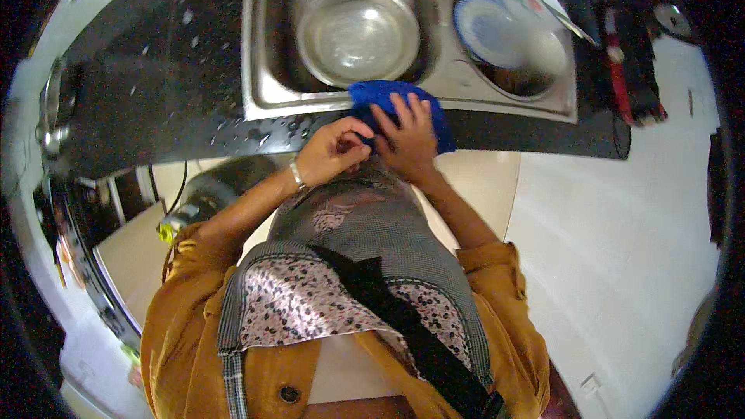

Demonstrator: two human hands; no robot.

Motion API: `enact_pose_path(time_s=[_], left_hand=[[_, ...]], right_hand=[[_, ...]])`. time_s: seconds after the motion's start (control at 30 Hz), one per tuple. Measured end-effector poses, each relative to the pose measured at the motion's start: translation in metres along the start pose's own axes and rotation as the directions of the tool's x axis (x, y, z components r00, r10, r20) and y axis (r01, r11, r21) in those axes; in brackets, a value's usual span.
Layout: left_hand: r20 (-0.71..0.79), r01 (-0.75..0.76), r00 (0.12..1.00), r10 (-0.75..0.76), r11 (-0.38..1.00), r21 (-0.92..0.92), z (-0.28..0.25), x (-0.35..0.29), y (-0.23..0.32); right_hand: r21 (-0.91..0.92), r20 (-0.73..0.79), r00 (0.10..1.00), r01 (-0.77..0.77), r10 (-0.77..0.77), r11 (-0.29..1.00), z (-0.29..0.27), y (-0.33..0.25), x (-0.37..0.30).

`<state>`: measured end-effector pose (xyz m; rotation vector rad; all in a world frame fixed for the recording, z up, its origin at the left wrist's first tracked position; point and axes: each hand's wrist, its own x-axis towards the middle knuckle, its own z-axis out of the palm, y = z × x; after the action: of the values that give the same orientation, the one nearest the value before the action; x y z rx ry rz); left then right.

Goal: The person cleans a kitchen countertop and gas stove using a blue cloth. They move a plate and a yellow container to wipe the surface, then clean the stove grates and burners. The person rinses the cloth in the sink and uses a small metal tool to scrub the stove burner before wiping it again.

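A blue cloth [380, 95] lies over the near rim of the steel sink and the counter edge. My right hand [410, 140] rests on it, fingers spread and palm down, pressing rather than gripping. Just left of the cloth, my left hand [330, 154] is closed with curled fingers at the counter's front edge. Whatever those fingers may hold is hidden. Beyond the cloth, a round metal basin [358, 35] sits in the sink [260, 97], its bottom shiny and wet-looking.
The smaller bowl of the sink at right holds a blue-rimmed plate [485, 31] and other dishes. Water drops dot the black counter [171, 70] at left. A red and black object [621, 70] lies at the far right. White floor tiles [597, 264] stretch along the right.
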<state>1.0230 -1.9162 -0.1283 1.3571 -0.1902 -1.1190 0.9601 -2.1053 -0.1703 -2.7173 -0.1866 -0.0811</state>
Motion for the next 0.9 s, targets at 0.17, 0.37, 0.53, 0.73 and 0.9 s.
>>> enact_pose_path(time_s=[0.17,0.37,0.53,0.73,0.9], left_hand=[[-0.123,-0.081,0.989,0.078,0.996,-0.021,-0.035,-0.046,-0.009],[-0.271,-0.066,0.962,0.030,0.990,-0.125,-0.067,-0.117,-0.023],[-0.358,-0.062,0.934,-0.002,0.984,-0.169,-0.076,-0.115,-0.017],[-0.395,-0.159,0.917,0.051,0.956,-0.246,-0.080,-0.120,-0.006],[-0.400,-0.175,0.913,0.084,0.964,-0.198,-0.078,-0.126,-0.003]], right_hand=[[0.063,0.238,0.941,0.232,-0.240,0.971,-0.023,0.020,0.017],[0.009,0.373,0.825,0.453,-0.424,0.891,-0.009,-0.066,0.059],[-0.021,0.310,0.846,0.463,-0.435,0.886,0.019,-0.087,0.076],[0.023,0.091,0.939,0.330,-0.330,0.944,0.039,-0.131,0.116],[0.303,-0.258,0.923,0.359,-0.286,0.883,0.030,-0.105,0.106]])
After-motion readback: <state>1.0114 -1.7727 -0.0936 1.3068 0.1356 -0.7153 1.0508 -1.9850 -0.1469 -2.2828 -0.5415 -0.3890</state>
